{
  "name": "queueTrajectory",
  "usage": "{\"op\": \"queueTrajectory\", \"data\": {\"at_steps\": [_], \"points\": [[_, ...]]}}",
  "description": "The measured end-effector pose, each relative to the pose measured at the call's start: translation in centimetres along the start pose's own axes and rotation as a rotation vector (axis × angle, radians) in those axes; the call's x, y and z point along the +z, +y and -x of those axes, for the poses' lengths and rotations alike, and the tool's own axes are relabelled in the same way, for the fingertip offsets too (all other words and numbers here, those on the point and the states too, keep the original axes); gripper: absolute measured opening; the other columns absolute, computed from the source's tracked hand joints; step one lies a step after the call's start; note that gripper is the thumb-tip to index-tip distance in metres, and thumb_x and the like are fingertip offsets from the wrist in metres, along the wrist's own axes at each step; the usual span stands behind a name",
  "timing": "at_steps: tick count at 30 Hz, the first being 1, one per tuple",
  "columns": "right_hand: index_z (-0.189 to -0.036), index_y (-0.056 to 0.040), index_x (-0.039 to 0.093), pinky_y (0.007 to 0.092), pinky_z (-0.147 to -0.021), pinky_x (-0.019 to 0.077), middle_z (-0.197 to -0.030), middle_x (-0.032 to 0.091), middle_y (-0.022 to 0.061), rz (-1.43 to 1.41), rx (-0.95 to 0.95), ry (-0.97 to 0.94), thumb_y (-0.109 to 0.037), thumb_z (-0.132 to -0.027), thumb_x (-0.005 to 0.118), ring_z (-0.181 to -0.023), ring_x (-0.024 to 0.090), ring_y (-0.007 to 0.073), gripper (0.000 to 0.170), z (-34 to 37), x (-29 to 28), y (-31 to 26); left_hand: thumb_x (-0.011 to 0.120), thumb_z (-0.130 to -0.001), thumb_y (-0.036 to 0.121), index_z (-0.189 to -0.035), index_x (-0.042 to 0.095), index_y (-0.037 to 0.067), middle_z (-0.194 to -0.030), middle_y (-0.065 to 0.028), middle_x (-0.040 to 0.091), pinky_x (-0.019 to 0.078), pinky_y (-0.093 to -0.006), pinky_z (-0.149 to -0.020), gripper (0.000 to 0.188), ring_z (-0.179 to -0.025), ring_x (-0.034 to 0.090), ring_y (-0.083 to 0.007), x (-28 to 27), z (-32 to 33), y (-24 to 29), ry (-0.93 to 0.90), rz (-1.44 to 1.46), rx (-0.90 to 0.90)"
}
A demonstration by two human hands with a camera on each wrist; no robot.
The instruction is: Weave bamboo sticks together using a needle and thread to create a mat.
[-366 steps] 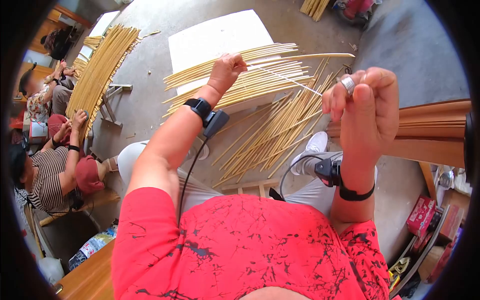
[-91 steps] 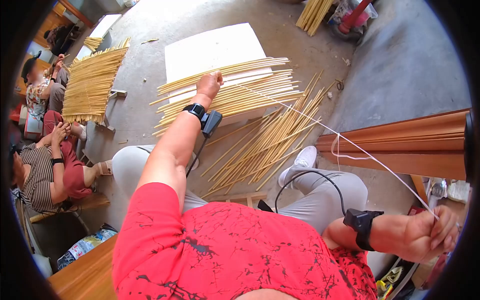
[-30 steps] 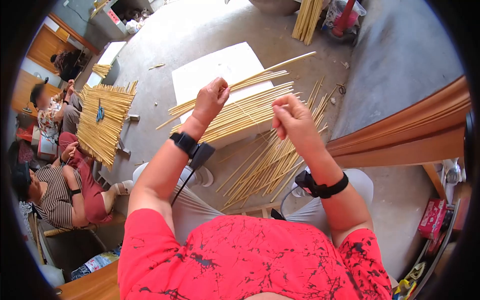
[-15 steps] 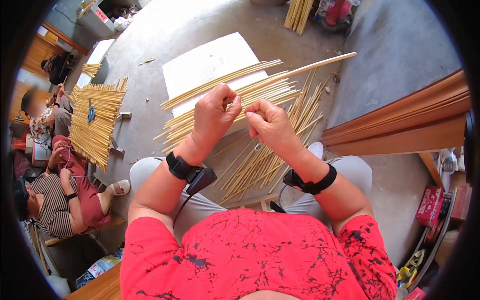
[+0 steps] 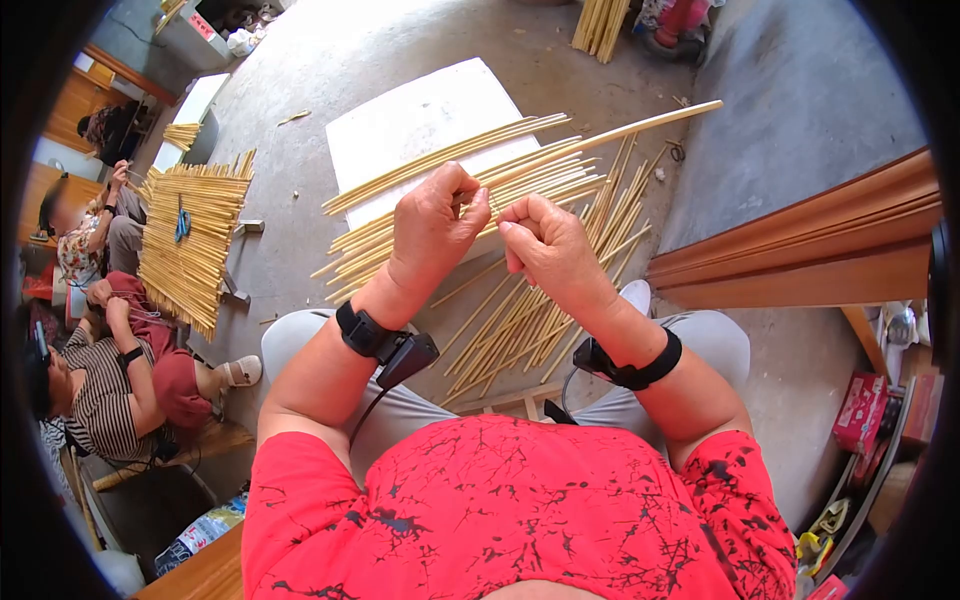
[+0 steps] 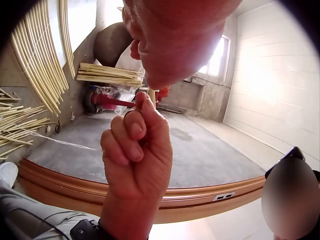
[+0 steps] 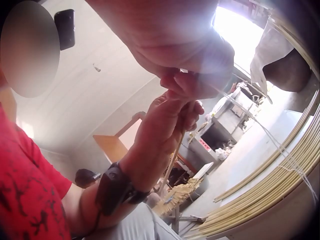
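Observation:
My left hand (image 5: 437,215) pinches a long straw-coloured stalk (image 5: 640,125), which slants up and away to the right over a row of similar stalks (image 5: 390,245). Close beside it, my right hand (image 5: 550,240) has its thumb and forefinger pressed together, the other fingers curled. From the right fingers in the right wrist view, a thin white string (image 7: 265,131) runs down to the row, where it is looped around the stalks. The left wrist view shows the string (image 6: 65,143) hanging beside the right hand. The row lies across a white board (image 5: 420,110).
Loose stalks (image 5: 530,335) cover the floor between the knees and the board. At right runs a brown wooden ledge (image 5: 800,260). Two seated people work at left beside a stalk mat (image 5: 190,260) with blue scissors (image 5: 182,222) on it. A bundle (image 5: 597,32) stands at the back.
The right hand, far out to the right with the string pulled taut three seconds ago, has come back beside the left. One stalk now rises from the row in the left hand.

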State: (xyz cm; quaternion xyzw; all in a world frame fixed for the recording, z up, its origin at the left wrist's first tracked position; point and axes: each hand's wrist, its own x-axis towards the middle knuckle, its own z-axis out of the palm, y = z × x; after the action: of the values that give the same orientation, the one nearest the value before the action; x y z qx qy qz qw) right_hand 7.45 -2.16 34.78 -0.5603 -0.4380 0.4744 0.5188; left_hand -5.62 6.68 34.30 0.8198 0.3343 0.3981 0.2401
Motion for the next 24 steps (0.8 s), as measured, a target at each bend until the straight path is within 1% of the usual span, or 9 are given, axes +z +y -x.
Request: {"op": "queueTrajectory", "data": {"at_steps": [8,11,12,14,16,20,24], "points": [[-0.084,-0.0016,0.054,0.0221,-0.042,0.0380,-0.056,0.055,0.0023,0.025,0.022,-0.002,-0.011,-0.083,0.050,-0.047,0.048,0.0065,0.011,0.2,-0.1,0.0,0.062,-0.075,0.001,-0.075,0.052,0.002,-0.062,-0.0071,0.057,0.0445,-0.0229,-0.051,0.011,-0.056,0.058,-0.0100,0.0,0.1,0.2,0.020,0.003,0.037],[-0.084,-0.0013,0.053,0.0237,-0.045,0.0389,-0.056,0.054,0.0027,0.035,-0.004,0.008,-0.011,-0.085,0.049,-0.048,0.048,0.0079,0.011,0.1,0.1,0.6,0.063,-0.075,0.001,-0.074,0.052,0.002,-0.062,-0.0074,0.057,0.0442,-0.0232,-0.050,0.011,-0.055,0.057,-0.0103,0.1,0.2,0.0,0.030,0.001,0.050],[-0.084,-0.0012,0.053,0.0245,-0.046,0.0392,-0.055,0.052,0.0029,0.042,-0.039,0.025,-0.011,-0.085,0.049,-0.049,0.048,0.0086,0.011,0.0,0.2,1.1,0.063,-0.075,0.001,-0.074,0.052,0.002,-0.062,-0.0074,0.057,0.0442,-0.0232,-0.050,0.011,-0.055,0.057,-0.0103,0.0,0.1,0.1,0.029,0.001,0.050],[-0.084,-0.0010,0.053,0.0252,-0.047,0.0395,-0.055,0.051,0.0031,0.050,-0.074,0.043,-0.011,-0.086,0.049,-0.049,0.048,0.0093,0.011,0.0,0.3,1.3,0.063,-0.075,0.001,-0.074,0.052,0.001,-0.061,-0.0074,0.056,0.0435,-0.0232,-0.049,0.011,-0.054,0.056,-0.0096,-0.1,0.1,0.4,0.045,-0.020,0.086],[-0.084,-0.0010,0.053,0.0257,-0.048,0.0393,-0.054,0.049,0.0034,0.062,-0.064,0.047,-0.011,-0.086,0.049,-0.050,0.048,0.0098,0.011,0.1,0.3,1.2,0.063,-0.075,0.001,-0.074,0.052,0.001,-0.060,-0.0074,0.055,0.0428,-0.0229,-0.048,0.011,-0.053,0.055,-0.0091,0.0,0.2,0.3,0.041,-0.019,0.082],[-0.084,-0.0013,0.053,0.0258,-0.048,0.0389,-0.055,0.049,0.0036,0.040,-0.064,0.064,-0.012,-0.086,0.050,-0.050,0.047,0.0097,0.011,0.1,0.6,1.6,0.063,-0.076,0.000,-0.073,0.053,0.000,-0.059,-0.0069,0.054,0.0407,-0.0215,-0.046,0.010,-0.051,0.051,-0.0074,0.1,0.4,0.3,0.023,0.019,0.078],[-0.084,-0.0017,0.053,0.0251,-0.047,0.0382,-0.057,0.049,0.0029,0.010,-0.068,0.092,-0.011,-0.087,0.050,-0.051,0.046,0.0089,0.010,0.1,0.7,2.0,0.063,-0.076,0.000,-0.073,0.053,0.000,-0.060,-0.0068,0.053,0.0400,-0.0213,-0.046,0.011,-0.051,0.050,-0.0072,0.0,0.4,0.5,0.013,0.027,0.069]]}}
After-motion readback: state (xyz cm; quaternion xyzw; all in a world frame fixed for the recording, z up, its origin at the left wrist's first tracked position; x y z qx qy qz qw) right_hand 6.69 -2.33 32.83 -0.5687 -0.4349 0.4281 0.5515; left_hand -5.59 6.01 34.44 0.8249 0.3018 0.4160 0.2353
